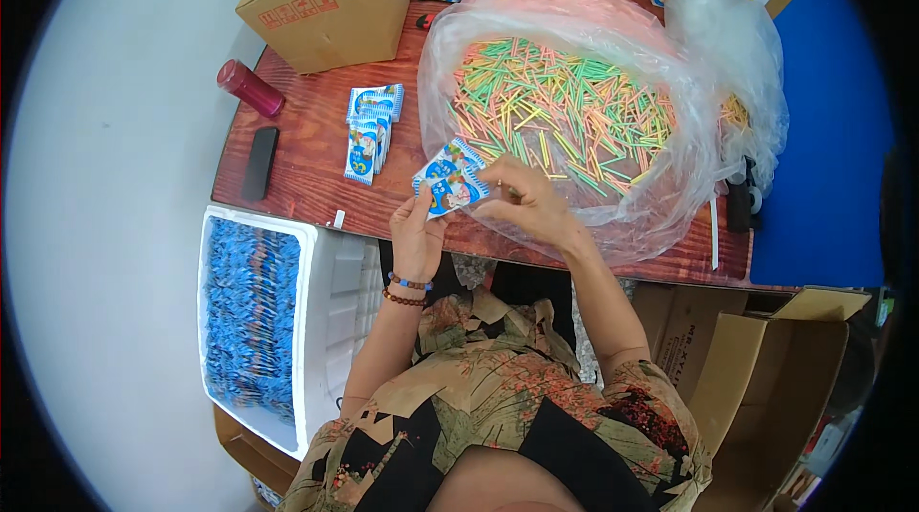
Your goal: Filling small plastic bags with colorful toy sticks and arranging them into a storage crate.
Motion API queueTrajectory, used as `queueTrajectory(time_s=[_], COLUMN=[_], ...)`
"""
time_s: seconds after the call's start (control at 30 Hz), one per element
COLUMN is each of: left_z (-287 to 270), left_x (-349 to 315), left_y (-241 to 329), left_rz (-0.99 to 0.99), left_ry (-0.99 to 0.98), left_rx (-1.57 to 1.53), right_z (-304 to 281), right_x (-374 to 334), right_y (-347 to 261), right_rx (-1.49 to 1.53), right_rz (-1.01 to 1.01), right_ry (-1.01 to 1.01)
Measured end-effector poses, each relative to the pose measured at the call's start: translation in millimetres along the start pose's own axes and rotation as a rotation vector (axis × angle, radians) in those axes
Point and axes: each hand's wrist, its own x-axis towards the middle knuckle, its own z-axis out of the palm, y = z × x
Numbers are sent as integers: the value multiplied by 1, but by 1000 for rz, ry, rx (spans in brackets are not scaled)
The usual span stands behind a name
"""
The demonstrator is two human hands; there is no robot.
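My left hand [417, 233] pinches small blue-and-white printed packets [450, 177] at their lower left edge, just above the table's near edge. They seem to be two overlapping packets. At their right side is my right hand [532, 208], thumb and forefinger curved and apart. I cannot tell whether its fingertips touch the packets. Beyond the hands, a large clear plastic bag [436, 81] lies spread open, with many thin pastel sticks [565, 110] in pink, green and yellow inside. Left of it rests a small stack of similar packets [369, 134].
A white foam box [308, 321] filled with upright blue packets stands at the lower left. On the wooden table [321, 144] are a cardboard carton [335, 5], a red jar [251, 89] and a black phone-like slab [259, 164]. An open carton [756, 368] sits low at right.
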Motion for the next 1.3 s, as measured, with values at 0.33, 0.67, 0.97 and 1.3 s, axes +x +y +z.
queueTrajectory(time_s=[0.33, 0.67, 0.97, 1.3], left_z=[-4, -15, -26, -15], left_x=[4, 15, 11, 14], left_y=[-11, -19, -7, -17], left_rz=[-119, 11, 68, 19], left_ry=[-44, 67, 167, 196], left_rx=[28, 37, 36, 36], right_z=[-5, -19, -107, -207], right_x=[11, 28, 48, 106], right_y=[-2, 21, 81, 110], right_rx=[-487, -304, -861, -1647], right_rz=[27, 53, 20, 333], right_ry=[-333, -180, 261, 142])
